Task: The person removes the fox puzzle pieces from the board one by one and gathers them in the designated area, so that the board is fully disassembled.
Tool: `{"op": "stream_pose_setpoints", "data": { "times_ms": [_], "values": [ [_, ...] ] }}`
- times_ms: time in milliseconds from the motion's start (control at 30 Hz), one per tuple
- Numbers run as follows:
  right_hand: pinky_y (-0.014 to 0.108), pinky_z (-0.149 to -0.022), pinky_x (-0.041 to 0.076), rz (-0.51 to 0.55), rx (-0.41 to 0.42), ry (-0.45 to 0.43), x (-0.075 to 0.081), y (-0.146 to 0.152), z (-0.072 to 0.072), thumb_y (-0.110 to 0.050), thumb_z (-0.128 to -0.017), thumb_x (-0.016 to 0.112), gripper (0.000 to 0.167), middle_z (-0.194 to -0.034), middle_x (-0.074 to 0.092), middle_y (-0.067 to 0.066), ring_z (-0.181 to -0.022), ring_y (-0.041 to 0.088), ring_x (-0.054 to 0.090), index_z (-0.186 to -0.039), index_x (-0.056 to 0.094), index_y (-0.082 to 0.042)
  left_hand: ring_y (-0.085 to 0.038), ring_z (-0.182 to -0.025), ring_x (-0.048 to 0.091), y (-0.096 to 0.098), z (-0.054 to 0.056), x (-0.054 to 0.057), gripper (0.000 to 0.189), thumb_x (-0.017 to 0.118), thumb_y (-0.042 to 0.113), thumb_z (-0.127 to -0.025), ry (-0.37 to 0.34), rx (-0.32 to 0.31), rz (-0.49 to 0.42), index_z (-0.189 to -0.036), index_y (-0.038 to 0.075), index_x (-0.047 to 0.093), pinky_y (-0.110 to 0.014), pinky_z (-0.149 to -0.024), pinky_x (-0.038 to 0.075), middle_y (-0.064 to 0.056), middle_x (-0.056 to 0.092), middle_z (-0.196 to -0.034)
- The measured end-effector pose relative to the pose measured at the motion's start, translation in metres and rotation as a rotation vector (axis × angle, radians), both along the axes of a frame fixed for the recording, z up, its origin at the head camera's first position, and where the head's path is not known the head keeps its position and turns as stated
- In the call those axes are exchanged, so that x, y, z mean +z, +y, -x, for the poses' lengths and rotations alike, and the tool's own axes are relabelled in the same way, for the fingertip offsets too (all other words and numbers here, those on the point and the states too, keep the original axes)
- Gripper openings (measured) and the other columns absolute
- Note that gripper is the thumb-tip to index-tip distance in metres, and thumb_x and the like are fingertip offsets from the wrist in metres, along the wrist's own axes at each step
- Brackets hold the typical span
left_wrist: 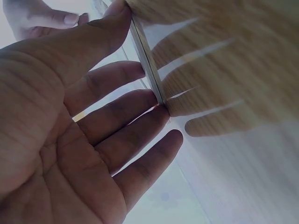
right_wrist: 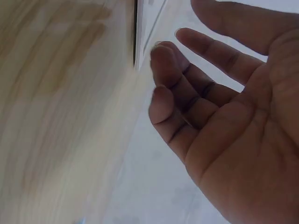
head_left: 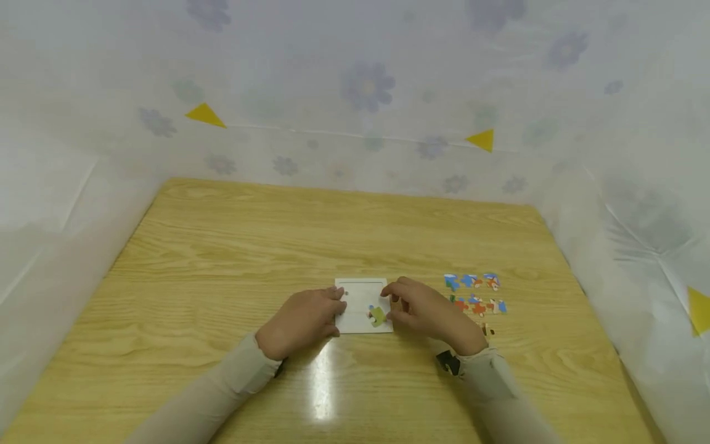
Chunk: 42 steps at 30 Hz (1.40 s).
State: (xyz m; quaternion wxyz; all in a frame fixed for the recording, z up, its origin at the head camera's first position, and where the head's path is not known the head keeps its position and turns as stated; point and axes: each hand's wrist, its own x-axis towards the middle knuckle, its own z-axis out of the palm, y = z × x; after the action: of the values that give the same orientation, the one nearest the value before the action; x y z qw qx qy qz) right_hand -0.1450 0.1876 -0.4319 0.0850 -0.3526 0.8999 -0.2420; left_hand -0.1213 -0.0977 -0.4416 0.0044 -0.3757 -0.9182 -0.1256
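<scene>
A small white puzzle tray (head_left: 357,324) with a raised rim lies on the table between the two hands. The left hand (head_left: 307,317) touches its left edge, fingers mostly straight; in the left wrist view those fingertips (left_wrist: 161,112) meet the tray's thin side (left_wrist: 148,60). Inside the tray, toward the lower right, sits a green jigsaw piece (head_left: 378,317) with bits of other colours. The right hand (head_left: 427,311) hovers at the tray's right side, thumb beside the piece; contact cannot be told. Nothing shows between its loosely bent fingers (right_wrist: 163,65) in the right wrist view.
Right of the tray lie rows of loose jigsaw pieces, blue ones (head_left: 452,282) at the back and red ones (head_left: 478,306) nearer. The right forearm partly covers the nearest ones, including a dark piece (head_left: 448,362). Flowered white sheeting (head_left: 355,154) surrounds the wooden table (head_left: 222,246).
</scene>
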Motion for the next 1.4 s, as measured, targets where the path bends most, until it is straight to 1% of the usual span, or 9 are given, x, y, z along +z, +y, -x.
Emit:
{"op": "stream_pose_setpoints", "data": {
  "times_ms": [133,267,400,467,600,733,933,1167,1400],
  "values": [
    [0.029,-0.07,0.049,-0.004,0.059,-0.06,-0.008,-0.015,0.003,-0.017,-0.096,0.075,0.034,-0.097,0.058,0.0,-0.077,0.009,0.051,-0.128,0.065,-0.01,-0.029,-0.112,0.07,0.001,0.001,0.0,0.029,0.091,0.028,-0.078,-0.003,-0.002,-0.012,-0.093,0.011,0.073,-0.038,-0.08,0.061,-0.014,0.069,-0.131],
    [0.03,-0.07,0.048,0.014,0.065,-0.051,-0.014,-0.022,0.004,-0.014,-0.094,0.077,0.027,-0.091,0.057,-0.003,-0.076,0.009,0.051,-0.119,0.065,-0.012,-0.025,-0.102,0.067,0.001,0.005,0.001,0.037,0.095,0.03,-0.073,0.017,-0.023,-0.023,-0.095,0.01,0.072,-0.035,-0.082,0.058,-0.009,0.069,-0.119],
    [0.033,-0.073,0.052,0.018,0.038,-0.043,-0.015,-0.024,0.004,-0.011,-0.092,0.079,0.024,-0.093,0.061,-0.002,-0.082,0.011,0.058,-0.111,0.064,-0.013,-0.023,-0.104,0.057,0.005,0.015,0.001,0.054,0.097,0.045,-0.067,0.007,-0.016,-0.032,-0.1,0.011,0.069,-0.037,-0.089,0.053,-0.006,0.06,-0.116],
    [0.033,-0.074,0.053,0.01,0.019,-0.066,-0.016,-0.023,0.003,-0.011,-0.092,0.079,0.024,-0.095,0.062,-0.002,-0.084,0.012,0.06,-0.11,0.064,-0.013,-0.024,-0.106,0.055,0.012,0.021,0.0,0.061,0.095,0.054,-0.065,-0.021,-0.016,-0.053,-0.099,0.012,0.067,-0.037,-0.088,0.052,-0.007,0.057,-0.116],
    [0.032,-0.072,0.051,0.017,-0.019,-0.132,-0.019,-0.023,0.002,-0.012,-0.092,0.079,0.023,-0.091,0.058,-0.003,-0.08,0.011,0.056,-0.11,0.063,-0.011,-0.031,-0.124,0.055,0.029,0.027,-0.003,0.079,0.088,0.066,-0.065,-0.066,-0.016,-0.026,-0.114,0.008,0.065,-0.043,-0.1,0.051,-0.015,0.058,-0.133],
    [0.03,-0.067,0.046,0.013,-0.037,-0.158,-0.02,-0.025,0.002,-0.016,-0.092,0.08,0.025,-0.085,0.054,-0.003,-0.074,0.011,0.05,-0.109,0.061,-0.01,-0.032,-0.133,0.051,0.038,0.027,-0.008,0.097,0.087,0.066,-0.068,-0.037,-0.023,0.036,-0.135,0.001,0.059,-0.043,-0.112,0.044,-0.017,0.054,-0.144],
    [0.03,-0.069,0.046,-0.001,-0.031,-0.122,-0.015,-0.022,0.003,-0.014,-0.09,0.082,0.029,-0.088,0.053,-0.003,-0.076,0.011,0.05,-0.107,0.06,-0.01,-0.027,-0.128,0.052,0.037,0.032,-0.009,0.094,0.088,0.06,-0.072,-0.007,-0.059,0.009,-0.135,-0.004,0.06,-0.037,-0.108,0.046,-0.013,0.056,-0.141],
    [0.03,-0.067,0.044,0.037,-0.059,-0.123,-0.013,-0.021,0.0,-0.013,-0.09,0.082,0.032,-0.09,0.051,0.0,-0.077,0.013,0.048,-0.106,0.055,-0.011,-0.028,-0.132,0.051,0.039,0.033,-0.008,0.097,0.087,0.062,-0.073,0.013,-0.056,0.026,-0.138,-0.005,0.059,-0.039,-0.112,0.043,-0.016,0.055,-0.146],
    [0.028,-0.067,0.045,0.072,-0.021,-0.116,-0.015,-0.023,-0.005,-0.006,-0.095,0.074,0.019,-0.088,0.055,-0.004,-0.076,0.01,0.049,-0.098,0.056,-0.012,-0.029,-0.133,0.052,0.039,0.028,-0.008,0.1,0.084,0.064,-0.075,0.009,-0.044,0.065,-0.142,-0.005,0.057,-0.04,-0.113,0.043,-0.016,0.053,-0.15]
  ]
}}
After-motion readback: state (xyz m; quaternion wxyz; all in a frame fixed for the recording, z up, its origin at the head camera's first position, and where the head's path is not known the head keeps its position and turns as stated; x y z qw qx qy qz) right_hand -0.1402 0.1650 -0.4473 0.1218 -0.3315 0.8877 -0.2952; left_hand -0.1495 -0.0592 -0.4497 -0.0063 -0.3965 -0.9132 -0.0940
